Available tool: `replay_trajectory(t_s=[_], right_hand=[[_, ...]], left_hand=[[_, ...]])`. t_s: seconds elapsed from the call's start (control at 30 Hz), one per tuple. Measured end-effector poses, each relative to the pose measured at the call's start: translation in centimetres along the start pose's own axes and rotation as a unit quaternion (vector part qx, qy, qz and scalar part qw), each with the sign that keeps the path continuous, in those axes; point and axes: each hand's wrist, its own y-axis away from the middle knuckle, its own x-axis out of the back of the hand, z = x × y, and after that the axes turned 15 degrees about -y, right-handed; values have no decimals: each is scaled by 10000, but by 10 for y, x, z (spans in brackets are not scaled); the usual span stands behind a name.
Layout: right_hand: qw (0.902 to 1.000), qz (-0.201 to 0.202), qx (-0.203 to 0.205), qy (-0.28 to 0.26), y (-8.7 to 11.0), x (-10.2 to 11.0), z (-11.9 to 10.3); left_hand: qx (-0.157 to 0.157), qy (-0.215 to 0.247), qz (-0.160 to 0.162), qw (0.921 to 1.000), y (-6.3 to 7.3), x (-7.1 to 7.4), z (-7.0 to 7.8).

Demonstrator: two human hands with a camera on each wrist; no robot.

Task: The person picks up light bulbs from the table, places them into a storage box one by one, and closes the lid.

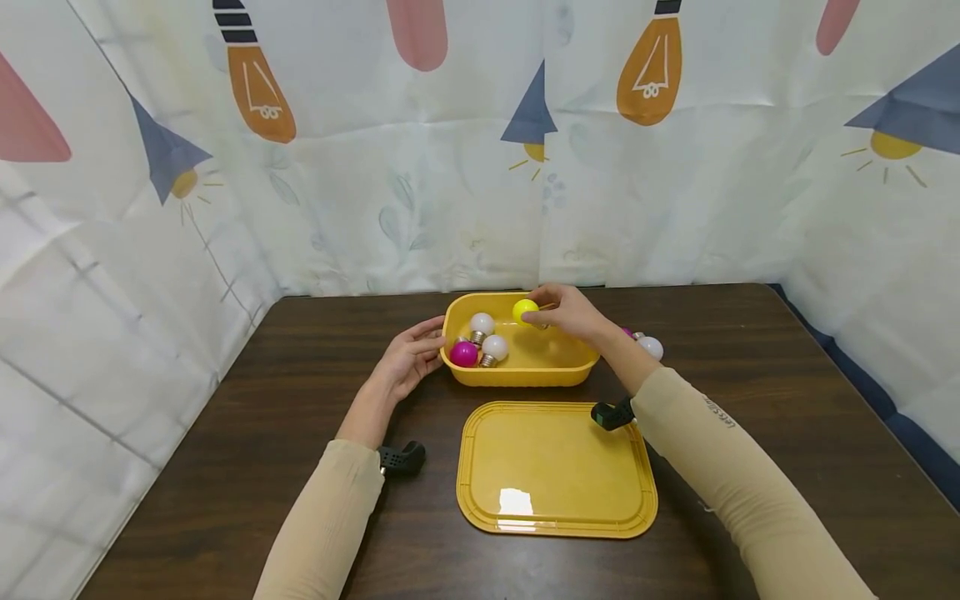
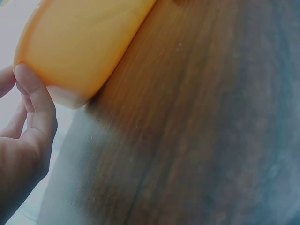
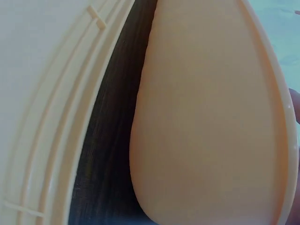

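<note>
Two white bulbs point(image 1: 495, 347) in tub point(image 1: 521, 377)

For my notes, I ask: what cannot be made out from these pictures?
Head: base of yellow bulb, partly covered by right hand.
Head: number of tabletop bulbs, partly behind right forearm.
Left wrist: part of left hand, cut by left edge.
Right wrist: contents of container, hidden by its wall.
</note>
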Motion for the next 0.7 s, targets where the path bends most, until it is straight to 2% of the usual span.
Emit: replay_trajectory(t_s=[0.7], right_hand=[[9992,45,-87,390,-9,-18,12]], left_hand=[[-4,-96,-60,9999,0,3,-1]])
